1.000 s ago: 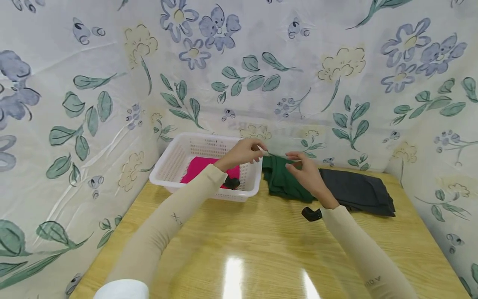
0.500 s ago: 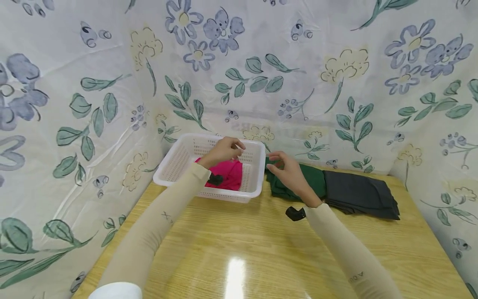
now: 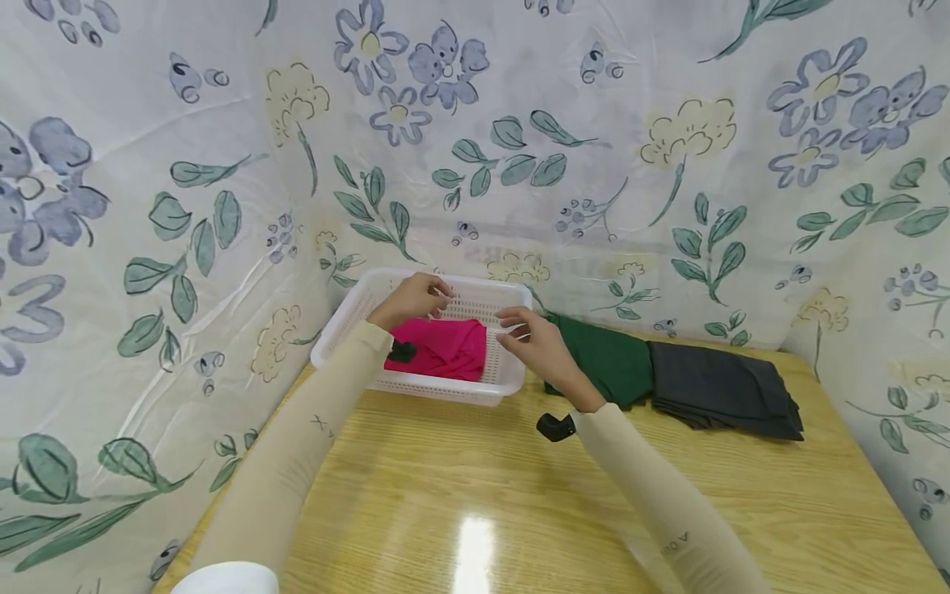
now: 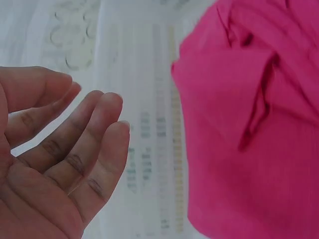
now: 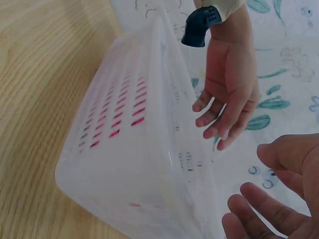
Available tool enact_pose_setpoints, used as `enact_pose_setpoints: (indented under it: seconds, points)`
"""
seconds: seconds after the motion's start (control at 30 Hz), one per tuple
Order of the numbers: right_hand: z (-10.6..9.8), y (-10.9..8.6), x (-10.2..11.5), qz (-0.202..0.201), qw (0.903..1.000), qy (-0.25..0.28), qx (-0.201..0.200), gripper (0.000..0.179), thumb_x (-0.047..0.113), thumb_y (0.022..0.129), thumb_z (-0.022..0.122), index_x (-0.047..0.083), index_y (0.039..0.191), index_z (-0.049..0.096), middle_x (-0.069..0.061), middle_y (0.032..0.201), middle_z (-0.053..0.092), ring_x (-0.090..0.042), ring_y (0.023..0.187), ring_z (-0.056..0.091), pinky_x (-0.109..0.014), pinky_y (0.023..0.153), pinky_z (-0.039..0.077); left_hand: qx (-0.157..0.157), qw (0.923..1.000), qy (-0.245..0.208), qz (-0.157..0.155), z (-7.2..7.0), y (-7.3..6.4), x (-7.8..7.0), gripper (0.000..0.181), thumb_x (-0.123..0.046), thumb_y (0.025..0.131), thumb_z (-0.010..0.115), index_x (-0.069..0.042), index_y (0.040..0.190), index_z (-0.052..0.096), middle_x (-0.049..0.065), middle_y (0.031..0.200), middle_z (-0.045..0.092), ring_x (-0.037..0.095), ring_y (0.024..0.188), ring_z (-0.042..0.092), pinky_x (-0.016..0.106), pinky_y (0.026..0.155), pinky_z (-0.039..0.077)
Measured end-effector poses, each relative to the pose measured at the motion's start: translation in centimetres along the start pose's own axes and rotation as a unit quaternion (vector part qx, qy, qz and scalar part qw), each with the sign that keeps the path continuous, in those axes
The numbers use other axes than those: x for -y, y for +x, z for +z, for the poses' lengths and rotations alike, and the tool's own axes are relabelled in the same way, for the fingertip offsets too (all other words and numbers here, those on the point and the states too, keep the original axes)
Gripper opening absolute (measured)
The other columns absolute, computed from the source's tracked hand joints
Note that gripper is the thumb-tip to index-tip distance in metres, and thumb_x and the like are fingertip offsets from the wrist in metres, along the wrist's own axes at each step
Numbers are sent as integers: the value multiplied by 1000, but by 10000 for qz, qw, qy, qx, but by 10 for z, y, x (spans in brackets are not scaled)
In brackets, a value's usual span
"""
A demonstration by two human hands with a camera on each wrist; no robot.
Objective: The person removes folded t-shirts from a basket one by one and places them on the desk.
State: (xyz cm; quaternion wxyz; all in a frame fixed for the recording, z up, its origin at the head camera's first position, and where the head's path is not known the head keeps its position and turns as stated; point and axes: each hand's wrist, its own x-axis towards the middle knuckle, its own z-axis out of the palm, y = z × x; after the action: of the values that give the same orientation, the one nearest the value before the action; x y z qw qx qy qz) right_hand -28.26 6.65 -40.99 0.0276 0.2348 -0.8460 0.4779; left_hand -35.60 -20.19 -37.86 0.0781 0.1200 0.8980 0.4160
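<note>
A crumpled pink cloth point(image 3: 449, 346) lies inside the white perforated plastic basket point(image 3: 445, 399). My left hand point(image 3: 412, 300) hovers above the basket, fingers loosely bent and holding nothing. In the left wrist view the fingertips point(image 4: 115, 137) are apart from the pink cloth point(image 4: 239, 164). Over the basket's right end is my right hand point(image 3: 536, 340), also with nothing in it. The right wrist view has this hand point(image 5: 284, 199) beside the basket rim, its fingers spread and the left hand point(image 5: 232, 84) facing it. Part of the pink cloth is hidden behind the left wrist.
Right of the basket lies a folded green cloth point(image 3: 604, 360), partly behind the right hand. A folded dark grey stack of cloth point(image 3: 723, 388) adjoins it. All stand on a wooden table point(image 3: 430, 478) with floral sheeting point(image 3: 505, 206) behind and at the sides.
Both hands have moved left, from by the green cloth to over the basket. The green cloth, near the hands earlier, now shows more fully; the view has shifted slightly.
</note>
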Motion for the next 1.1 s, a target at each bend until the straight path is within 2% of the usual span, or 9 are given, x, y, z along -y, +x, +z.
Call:
enact_pose_setpoints:
  seconds: [0.2, 0.37, 0.6, 0.67, 0.9, 1.03, 1.1]
  points:
    - [18, 8, -1, 19, 9998, -14, 220, 37, 18, 101, 68, 9, 136, 61, -17, 129, 66, -27, 105, 68, -42, 89, 56, -33, 9995, 113, -286, -10, -1, 16, 34, -9, 102, 56, 9, 129, 63, 25, 118, 66, 41, 99, 68, 32, 74, 57]
    - [29, 16, -3, 68, 9991, 6, 423, 36, 16, 100, 69, 9, 134, 61, -20, 131, 65, -27, 103, 67, -40, 87, 57, -116, 9986, 223, -470, -18, -1, 30, 33, -10, 103, 56, 11, 128, 63, 25, 122, 64, 37, 93, 68, 39, 77, 59]
    - [39, 30, 0, 266, 9957, -410, 790, 36, 17, 100, 70, 7, 134, 62, -22, 131, 64, -30, 106, 66, -42, 90, 56, -201, 9957, 399, -816, -27, -6, 44, 32, -10, 103, 57, 11, 125, 64, 25, 116, 63, 27, 81, 59, 46, 83, 58]
    - [42, 34, 3, 298, 9951, -452, 827, 37, 16, 99, 70, 6, 134, 63, -22, 130, 64, -32, 109, 65, -43, 90, 56, -197, 9951, 410, -880, -29, -8, 45, 33, -10, 102, 57, 12, 127, 63, 25, 118, 62, 27, 85, 57, 49, 87, 57]
    - [56, 40, 9, 452, 9916, -456, 1124, 44, 13, 99, 71, 1, 138, 58, -22, 132, 63, -36, 123, 59, -44, 94, 54, 111, 9925, 553, -1088, -30, -12, 49, 34, -11, 103, 55, 11, 128, 60, 25, 128, 59, 38, 118, 55, 55, 96, 53]
    - [62, 41, 10, 508, 9900, -544, 1197, 44, 12, 98, 71, -1, 138, 58, -23, 133, 62, -38, 124, 57, -44, 95, 53, 290, 9894, 664, -1258, -31, -13, 51, 34, -13, 102, 54, 8, 128, 61, 24, 131, 57, 36, 120, 51, 56, 96, 51]
    - [63, 43, 9, 591, 9890, -624, 1204, 44, 13, 98, 71, -2, 137, 59, -22, 134, 61, -37, 123, 57, -45, 97, 52, 388, 9873, 679, -1383, -31, -13, 52, 35, -14, 102, 54, 7, 129, 61, 22, 130, 56, 33, 115, 50, 56, 95, 51]
